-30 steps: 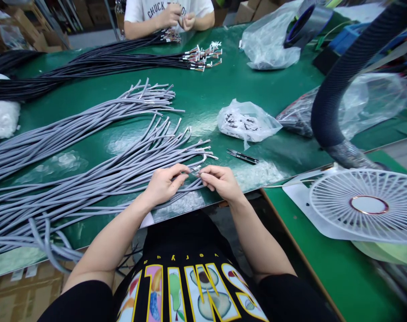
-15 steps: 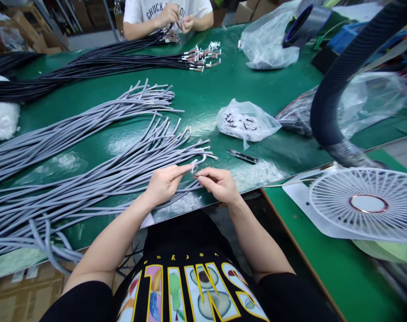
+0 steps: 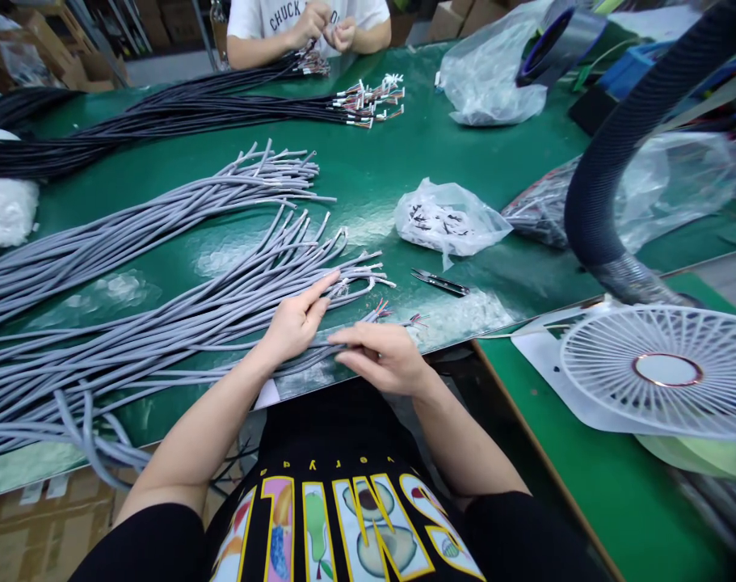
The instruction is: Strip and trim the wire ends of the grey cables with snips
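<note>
A bundle of grey cables [image 3: 222,299] lies across the table, with pale frayed ends to the right. My left hand [image 3: 295,322] rests over these cables near their ends, index finger stretched out and thumb apart from it; I see nothing held. My right hand [image 3: 383,356] is to its right at the table's front edge, thumb and index finger apart, just over a few grey cables. Coloured wire ends [image 3: 380,310] stick out of a cable beyond this hand, and more bare wire ends [image 3: 417,321] show further right. Whether the right fingertips touch a cable is hard to see.
Small scissors-like snips [image 3: 440,283] and a plastic bag of small parts [image 3: 443,222] lie ahead to the right. A second grey cable bundle [image 3: 222,194] and black cables [image 3: 222,113] lie beyond. A black hose [image 3: 603,178] and a fan [image 3: 664,368] stand right. Another person sits opposite.
My hands have come apart from their pinch at a cable end. The left moved slightly up and left; the right dropped lower, its fingers opening, and coloured wire ends now show.
</note>
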`<state>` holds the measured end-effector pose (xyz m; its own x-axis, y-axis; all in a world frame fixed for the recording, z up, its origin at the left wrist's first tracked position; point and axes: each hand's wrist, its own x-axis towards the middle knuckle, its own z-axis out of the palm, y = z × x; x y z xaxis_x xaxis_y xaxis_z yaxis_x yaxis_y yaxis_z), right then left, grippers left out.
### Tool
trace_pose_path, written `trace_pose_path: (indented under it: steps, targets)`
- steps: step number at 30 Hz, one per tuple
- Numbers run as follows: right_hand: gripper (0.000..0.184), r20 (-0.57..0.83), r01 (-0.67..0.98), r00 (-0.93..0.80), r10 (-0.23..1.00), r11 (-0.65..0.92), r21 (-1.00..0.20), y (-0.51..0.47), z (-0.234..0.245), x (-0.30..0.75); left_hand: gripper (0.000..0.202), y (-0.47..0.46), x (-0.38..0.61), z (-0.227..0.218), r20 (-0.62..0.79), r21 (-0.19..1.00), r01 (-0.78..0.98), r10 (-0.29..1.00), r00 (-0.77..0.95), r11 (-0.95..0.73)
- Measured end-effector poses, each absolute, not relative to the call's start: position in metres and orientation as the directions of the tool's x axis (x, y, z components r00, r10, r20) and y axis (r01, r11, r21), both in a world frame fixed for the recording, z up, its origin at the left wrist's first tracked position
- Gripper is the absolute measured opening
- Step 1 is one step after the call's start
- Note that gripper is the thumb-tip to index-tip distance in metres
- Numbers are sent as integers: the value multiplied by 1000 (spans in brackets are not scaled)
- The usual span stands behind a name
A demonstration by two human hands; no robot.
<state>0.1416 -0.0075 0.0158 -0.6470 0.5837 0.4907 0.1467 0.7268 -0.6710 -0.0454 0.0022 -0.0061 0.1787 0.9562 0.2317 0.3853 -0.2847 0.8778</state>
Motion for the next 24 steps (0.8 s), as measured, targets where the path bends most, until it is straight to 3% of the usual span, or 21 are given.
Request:
trace_pose_path:
  steps: [4,9,17,20,24]
  targets:
    - [32,509,442,-577,639,768,-463,9,1,135,45,1,-46,-6,216,882,383,957,192,-275]
    - [25,541,622,-488,685,708,-335,20,-9,134,47,0,-45,-4,145,909,360,968,205,-212]
    - [23,555,524,-491,672,736,-428,31,-30,118,55,4,-49,-5,103,989,84,973,207,-123]
    - [18,550,404,-507,664,747,-528,30,-27,130,62,5,-51,-1,79,996,9,975,210,-83]
    - [26,520,385,-362,774,632,-672,31,-3,157,70,2,-50,6,29,999,20,968,248,-35]
